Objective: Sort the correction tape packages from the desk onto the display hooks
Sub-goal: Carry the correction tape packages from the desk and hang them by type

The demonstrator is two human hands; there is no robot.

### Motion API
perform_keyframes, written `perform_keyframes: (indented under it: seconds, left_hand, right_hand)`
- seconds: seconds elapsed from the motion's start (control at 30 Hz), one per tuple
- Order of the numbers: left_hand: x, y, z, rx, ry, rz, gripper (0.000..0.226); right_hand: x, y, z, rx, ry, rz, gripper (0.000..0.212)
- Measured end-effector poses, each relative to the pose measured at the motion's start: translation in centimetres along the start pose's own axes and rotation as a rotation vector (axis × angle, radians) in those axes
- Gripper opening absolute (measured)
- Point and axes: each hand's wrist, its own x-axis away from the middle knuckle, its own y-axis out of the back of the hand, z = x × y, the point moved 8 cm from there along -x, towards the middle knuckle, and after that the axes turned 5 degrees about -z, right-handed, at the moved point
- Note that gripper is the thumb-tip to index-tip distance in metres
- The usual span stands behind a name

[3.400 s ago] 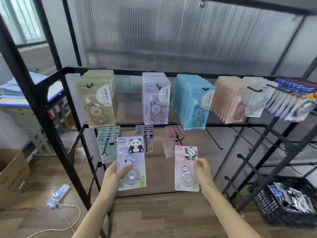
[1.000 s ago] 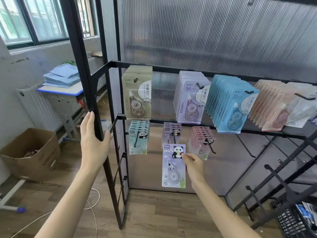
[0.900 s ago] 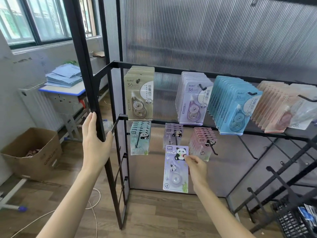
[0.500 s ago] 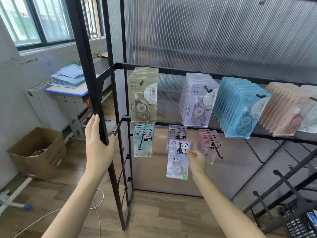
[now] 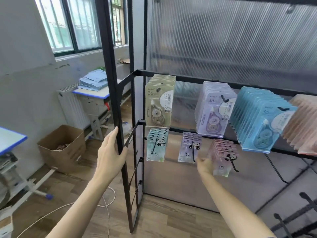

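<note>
Purple panda packages (image 5: 188,148): one stack on the middle lower hook.
Left hand (image 5: 109,155): grips the rack post (image 5: 111,83).
Right hand (image 5: 205,166): grip unclear, just below the stack.

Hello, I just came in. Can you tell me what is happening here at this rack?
A person is stocking a black display rack with correction tape packages. The left hand grips the rack's front post. The right hand is just below the purple panda packages, which hang on a lower hook between the green panda packages and the pink panda packages. It appears to hold nothing. Larger packages hang on the row above.
</note>
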Motion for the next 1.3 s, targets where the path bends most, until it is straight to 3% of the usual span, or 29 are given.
perform_keyframes:
  seconds: [0.13,0.33,0.5,0.6,0.73,0.87,1.0,1.3]
  left_hand:
    - [2.8,-0.9,1.7,-0.115,0.029,0.11,0.067]
    - [7.9,-0.4,4.8,-0.234,0.186,0.197,0.064]
    - [12.0,5.5,9.2,-0.341,0.341,0.158,0.067]
    - [13.6,10.6,11.3,-0.409,0.399,0.093,0.074]
    - [15.1,17.0,15.6,-0.484,0.517,0.001,0.063]
    - [16.0,22.6,20.2,-0.482,0.622,-0.117,0.067]
    - [16.4,27.5,25.5,-0.444,0.731,-0.204,0.07]
    - [19.0,39.5,34.8,-0.426,0.916,-0.391,0.061]
  right_hand:
    - [5.7,-3.3,-1.6,0.074,0.114,0.243,0.014]
    - [17.3,-7.2,4.2,0.302,0.635,0.561,0.041]
    - [26.6,-11.6,10.0,0.353,1.069,0.656,0.049]
    - [32.3,-14.8,12.3,0.377,1.237,0.717,0.05]
    - [39.0,-18.8,14.9,0.365,1.382,0.795,0.051]
    - [44.4,-23.5,17.3,0.384,1.481,0.877,0.051]
    - [49.6,-29.5,19.8,0.377,1.542,0.919,0.06]
    - [62.7,-41.3,23.1,0.388,1.652,1.159,0.051]
